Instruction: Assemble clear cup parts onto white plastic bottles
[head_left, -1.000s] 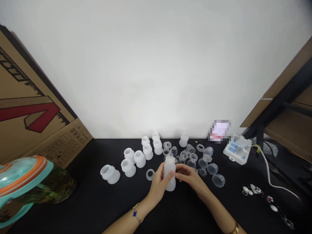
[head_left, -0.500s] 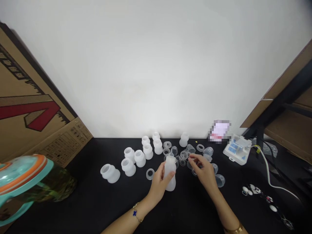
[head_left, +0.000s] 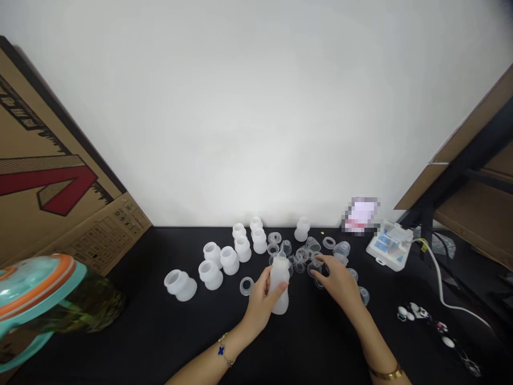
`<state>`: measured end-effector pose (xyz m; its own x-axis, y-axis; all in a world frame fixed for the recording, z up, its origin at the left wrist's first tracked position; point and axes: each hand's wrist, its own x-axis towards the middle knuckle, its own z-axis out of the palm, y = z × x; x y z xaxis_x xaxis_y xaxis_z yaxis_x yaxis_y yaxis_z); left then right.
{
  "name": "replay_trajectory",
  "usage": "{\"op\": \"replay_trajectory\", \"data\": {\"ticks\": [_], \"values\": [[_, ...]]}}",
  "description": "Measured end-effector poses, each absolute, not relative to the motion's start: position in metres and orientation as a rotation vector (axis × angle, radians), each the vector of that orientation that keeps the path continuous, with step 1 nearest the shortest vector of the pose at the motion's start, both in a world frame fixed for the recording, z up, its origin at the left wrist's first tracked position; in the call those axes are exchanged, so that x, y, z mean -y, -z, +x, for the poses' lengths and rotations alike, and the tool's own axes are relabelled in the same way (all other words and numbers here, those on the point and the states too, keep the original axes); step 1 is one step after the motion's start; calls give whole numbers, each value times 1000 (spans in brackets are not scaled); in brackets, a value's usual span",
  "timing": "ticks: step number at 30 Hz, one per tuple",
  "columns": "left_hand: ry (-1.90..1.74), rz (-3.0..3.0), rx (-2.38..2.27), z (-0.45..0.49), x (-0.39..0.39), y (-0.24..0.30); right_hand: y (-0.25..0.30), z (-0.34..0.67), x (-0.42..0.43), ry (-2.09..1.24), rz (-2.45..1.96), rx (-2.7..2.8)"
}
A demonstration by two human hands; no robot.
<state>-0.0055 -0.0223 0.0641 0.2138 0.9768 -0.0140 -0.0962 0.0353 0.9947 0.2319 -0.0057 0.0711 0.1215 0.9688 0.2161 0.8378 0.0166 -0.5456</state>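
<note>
Upright in my left hand [head_left: 262, 302] is a frosted white baby bottle [head_left: 280, 291], my fingers wrapped round its upper body. A clear teat [head_left: 281, 252] points up from the bottle's mouth. My right hand [head_left: 339, 278] hovers over the clear parts, thumb and fingers apart around a clear cap [head_left: 314, 269]; whether it touches the cap is hard to see. Several clear rings [head_left: 301, 256] lie just beyond those fingertips. One more clear ring [head_left: 246, 286] rests left of the bottle.
Several white bottles [head_left: 230, 260] stand left of my hands, one bottle [head_left: 179, 284] lying tilted. Another bottle [head_left: 302, 229] is by the wall. Clear domed caps [head_left: 342, 249], a power strip [head_left: 388, 246] and a beaded strap [head_left: 449, 342] lie right. A large jug [head_left: 60, 299] stands left.
My right hand has moved slightly down, and its thumb and fingers have spread around a clear cap. My left hand and the bottle stay almost still.
</note>
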Motion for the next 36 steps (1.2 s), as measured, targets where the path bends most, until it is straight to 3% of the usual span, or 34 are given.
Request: {"op": "replay_trajectory", "data": {"ticks": [14, 23, 36], "values": [[-1073, 1200, -931, -6, 22, -67, -69, 226, 7, -314, -1925, 1749], [-1077, 1208, -947, -6, 22, -64, -81, 215, 11, -433, -1745, 1515], [-1095, 1184, -971, -6, 22, -63, -91, 197, 16, -1183, -1115, 818]]}}
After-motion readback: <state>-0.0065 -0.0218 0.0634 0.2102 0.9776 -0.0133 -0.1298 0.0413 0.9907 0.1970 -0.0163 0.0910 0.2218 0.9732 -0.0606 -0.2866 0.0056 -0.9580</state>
